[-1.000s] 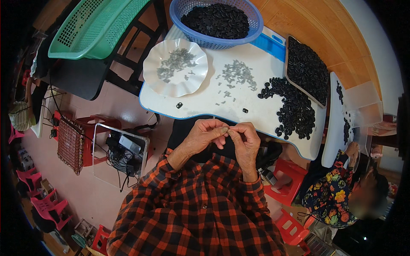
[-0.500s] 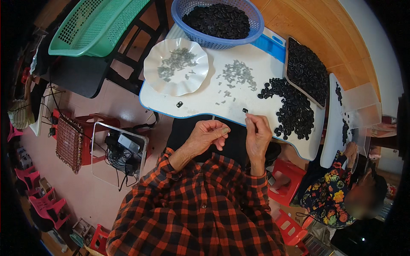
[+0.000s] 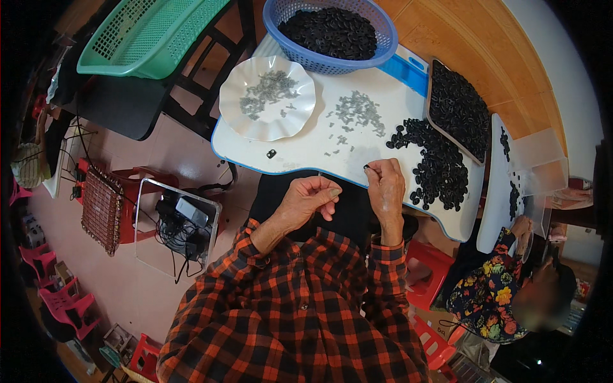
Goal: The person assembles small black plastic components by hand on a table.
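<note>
At the table's near edge, the fingertips of my right hand [image 3: 387, 186] are closed on a small black plastic piece [image 3: 366, 167]. To its left, in front of the edge, my left hand [image 3: 308, 202] has thumb and fingertips pinched together; whatever is between them is too small to make out. A loose heap of black plastic pieces [image 3: 440, 175] lies to the right of my right hand. Small clear pieces [image 3: 359, 110] are scattered beyond both hands. One more black piece [image 3: 271, 154] lies alone near the left front edge.
A white scalloped plate [image 3: 233, 121] with clear bits stands at the left of the table [image 3: 297, 153]. Behind are a blue basket [image 3: 332, 62] and a tray [image 3: 429, 105] of black pieces. A person [image 3: 491, 287] sits at the right. A green basket [image 3: 121, 70] stands far left.
My right hand has moved up onto the table edge and closed its fingertips on the black piece that lay just ahead of it. My left hand stays pinched in nearly the same place.
</note>
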Demonstrator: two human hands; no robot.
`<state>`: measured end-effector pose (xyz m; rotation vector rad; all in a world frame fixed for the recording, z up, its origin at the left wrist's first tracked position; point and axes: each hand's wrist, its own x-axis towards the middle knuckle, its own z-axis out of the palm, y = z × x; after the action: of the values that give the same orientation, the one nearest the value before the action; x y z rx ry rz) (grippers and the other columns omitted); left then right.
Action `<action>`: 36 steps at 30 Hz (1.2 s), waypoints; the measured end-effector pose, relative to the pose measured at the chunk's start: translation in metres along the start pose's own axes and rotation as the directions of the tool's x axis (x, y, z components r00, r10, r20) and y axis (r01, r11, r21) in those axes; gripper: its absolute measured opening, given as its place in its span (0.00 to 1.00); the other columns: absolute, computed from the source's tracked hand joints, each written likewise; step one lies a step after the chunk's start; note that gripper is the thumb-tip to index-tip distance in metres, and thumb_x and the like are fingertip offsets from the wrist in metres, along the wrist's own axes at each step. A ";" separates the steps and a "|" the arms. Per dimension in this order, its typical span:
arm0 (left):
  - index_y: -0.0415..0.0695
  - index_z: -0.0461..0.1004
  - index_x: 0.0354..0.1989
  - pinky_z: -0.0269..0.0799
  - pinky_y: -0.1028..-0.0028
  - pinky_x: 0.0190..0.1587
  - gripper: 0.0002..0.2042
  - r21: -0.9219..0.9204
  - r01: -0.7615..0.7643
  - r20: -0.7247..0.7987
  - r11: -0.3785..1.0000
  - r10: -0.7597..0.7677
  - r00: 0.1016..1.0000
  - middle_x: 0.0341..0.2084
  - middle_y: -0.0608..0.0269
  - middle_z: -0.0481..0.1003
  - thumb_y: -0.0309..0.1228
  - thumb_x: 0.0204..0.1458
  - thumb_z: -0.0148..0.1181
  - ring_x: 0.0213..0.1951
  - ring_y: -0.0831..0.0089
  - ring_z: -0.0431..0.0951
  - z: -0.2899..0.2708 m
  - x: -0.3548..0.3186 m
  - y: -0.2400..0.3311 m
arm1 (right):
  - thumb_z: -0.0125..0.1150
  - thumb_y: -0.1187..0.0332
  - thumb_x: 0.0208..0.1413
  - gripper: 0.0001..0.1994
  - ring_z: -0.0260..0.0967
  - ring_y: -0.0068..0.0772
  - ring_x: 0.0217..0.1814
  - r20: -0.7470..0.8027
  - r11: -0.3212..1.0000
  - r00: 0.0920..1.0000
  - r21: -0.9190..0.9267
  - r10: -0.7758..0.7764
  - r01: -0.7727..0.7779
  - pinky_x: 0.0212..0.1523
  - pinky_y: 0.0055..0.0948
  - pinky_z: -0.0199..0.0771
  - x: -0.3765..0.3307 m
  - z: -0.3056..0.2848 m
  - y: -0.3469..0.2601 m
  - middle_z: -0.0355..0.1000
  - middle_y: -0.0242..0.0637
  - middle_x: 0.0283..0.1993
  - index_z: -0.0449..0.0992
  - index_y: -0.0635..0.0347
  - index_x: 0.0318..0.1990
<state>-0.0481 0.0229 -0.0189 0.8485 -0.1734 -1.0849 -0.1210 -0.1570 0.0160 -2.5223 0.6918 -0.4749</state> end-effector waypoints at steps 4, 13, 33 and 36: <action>0.33 0.74 0.37 0.73 0.82 0.21 0.08 0.019 -0.014 -0.026 1.000 0.015 1.000 0.25 0.62 0.74 0.27 0.56 0.56 0.22 0.80 0.74 0.003 0.001 0.002 | 0.57 0.78 0.48 0.05 0.69 0.42 0.30 0.053 0.999 0.998 -0.007 -0.038 0.039 0.31 0.34 0.69 0.001 -0.001 0.001 0.67 0.44 0.31 0.71 0.66 0.34; 0.35 0.74 0.37 0.68 0.84 0.19 0.08 0.047 -0.060 -0.045 0.997 0.063 0.997 0.24 0.64 0.73 0.29 0.57 0.56 0.20 0.83 0.71 0.002 0.000 0.004 | 0.57 0.76 0.53 0.07 0.66 0.21 0.26 0.199 0.797 0.952 0.522 0.230 -0.302 0.26 0.21 0.66 -0.014 0.002 -0.020 0.71 0.35 0.30 0.72 0.69 0.39; 0.35 0.74 0.38 0.66 0.84 0.19 0.10 -0.182 -0.099 -0.061 0.978 0.089 0.994 0.26 0.65 0.74 0.31 0.57 0.55 0.20 0.83 0.70 0.010 -0.009 0.017 | 0.56 0.73 0.57 0.06 0.65 0.16 0.25 0.447 0.253 0.869 0.834 0.209 -0.490 0.23 0.14 0.62 -0.039 -0.003 -0.054 0.73 0.34 0.31 0.72 0.68 0.39; 0.35 0.74 0.38 0.66 0.84 0.18 0.10 -0.182 -0.089 -0.064 0.979 0.079 0.995 0.26 0.65 0.74 0.31 0.57 0.55 0.20 0.83 0.71 0.009 -0.009 0.015 | 0.54 0.72 0.59 0.05 0.63 0.14 0.23 0.380 0.341 0.905 0.839 0.189 -0.424 0.20 0.12 0.58 -0.040 -0.003 -0.057 0.71 0.33 0.28 0.70 0.65 0.39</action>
<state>-0.0462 0.0284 0.0001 0.6976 -0.0592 -0.9802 -0.1329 -0.0928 0.0410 -1.2856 0.5651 -0.2898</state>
